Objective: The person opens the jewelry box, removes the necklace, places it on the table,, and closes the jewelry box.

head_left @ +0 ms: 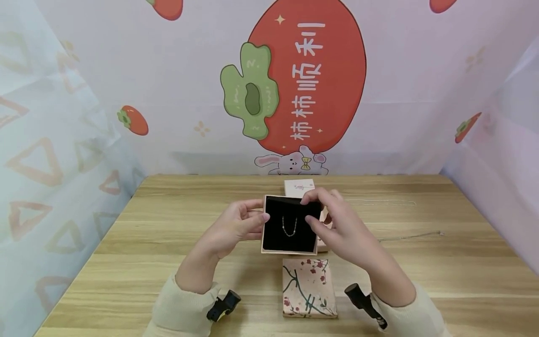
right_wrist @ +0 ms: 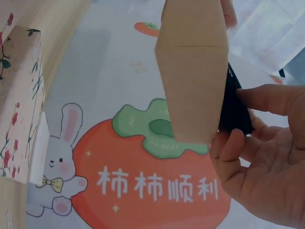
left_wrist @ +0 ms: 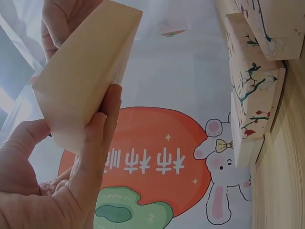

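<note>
A shallow open box is tipped up toward the head camera, held above the table. Its black insert carries a thin chain necklace that hangs in a U. My left hand grips the box's left side, thumb on the front rim and fingers behind. At the upper right, my right hand pinches the edge of the insert between thumb and fingers. In the right wrist view, a corner of the black insert sticks out past the plain box wall.
A blossom-printed box or lid lies on the table in front. Behind the held box are a small white box and another printed box, partly hidden. Two thin chains lie at right, one farther back, one nearer.
</note>
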